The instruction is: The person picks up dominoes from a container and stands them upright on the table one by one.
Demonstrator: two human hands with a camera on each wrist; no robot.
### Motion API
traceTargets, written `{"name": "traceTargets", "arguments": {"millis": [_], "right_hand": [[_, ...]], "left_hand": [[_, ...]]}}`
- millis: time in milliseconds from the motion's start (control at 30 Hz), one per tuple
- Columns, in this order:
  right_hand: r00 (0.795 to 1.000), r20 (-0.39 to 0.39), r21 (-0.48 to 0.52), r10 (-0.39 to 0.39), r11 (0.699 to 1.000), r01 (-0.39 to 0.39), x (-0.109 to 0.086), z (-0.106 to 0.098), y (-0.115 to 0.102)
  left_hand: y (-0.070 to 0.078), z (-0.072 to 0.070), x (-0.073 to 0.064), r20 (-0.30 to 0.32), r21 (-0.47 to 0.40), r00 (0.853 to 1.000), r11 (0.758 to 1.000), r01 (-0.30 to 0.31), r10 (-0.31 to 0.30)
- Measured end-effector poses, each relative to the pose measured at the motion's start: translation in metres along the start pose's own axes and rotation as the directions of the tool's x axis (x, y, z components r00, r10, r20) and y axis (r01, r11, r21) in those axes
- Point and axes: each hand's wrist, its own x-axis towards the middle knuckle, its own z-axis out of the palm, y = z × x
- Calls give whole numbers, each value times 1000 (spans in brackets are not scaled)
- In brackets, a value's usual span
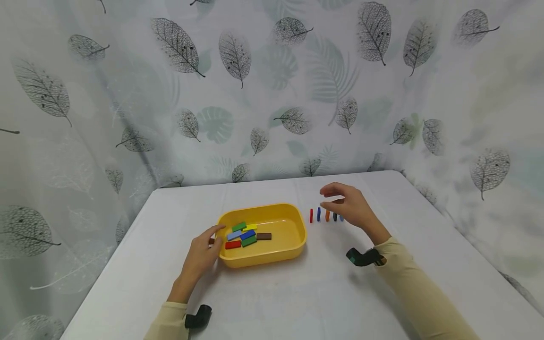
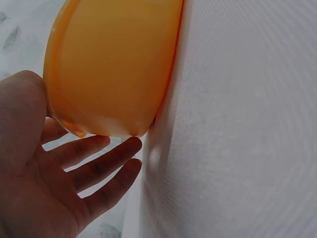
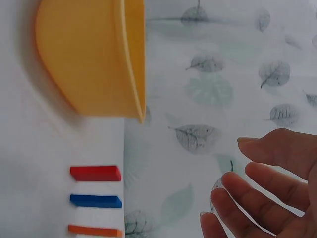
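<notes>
The row of upright blocks (image 1: 327,216) — red, blue, orange, dark and light blue — stood on the white table (image 1: 263,302) just right of the yellow tray (image 1: 255,259), the nearer three clearly spaced, presumably so that none leaned on its neighbour. The farthest were partly hidden by your right hand (image 1: 352,205), which hovered close to the row, thumb and fingers parted, pinching nothing; its height appeared to spare them a knock. Loose blocks (image 1: 248,234) lay flat and jumbled toward the tray's left half. Your left hand (image 1: 203,252) touched the tray's left end, fingers spread and fairly straight, seemingly to keep it from sliding. A leaf-printed cloth (image 1: 263,163) hung behind.
</notes>
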Motion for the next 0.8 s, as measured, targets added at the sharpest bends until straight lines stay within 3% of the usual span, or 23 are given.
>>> {"name": "traceTargets", "arguments": {"millis": [300,467,800], "right_hand": [[992,58,62,-108,993,104,3,29,-38],[983,106,74,-150,987,143,6,48,-45],[960,227,95,-161,985,143,14,91,-55]], "left_hand": [[0,0,0,-2,-6,1000,1000,0,0],[0,0,0,-4,-3,1000,1000,-2,2],[-1,0,1,-9,-3,1000,1000,-17,17]]}}
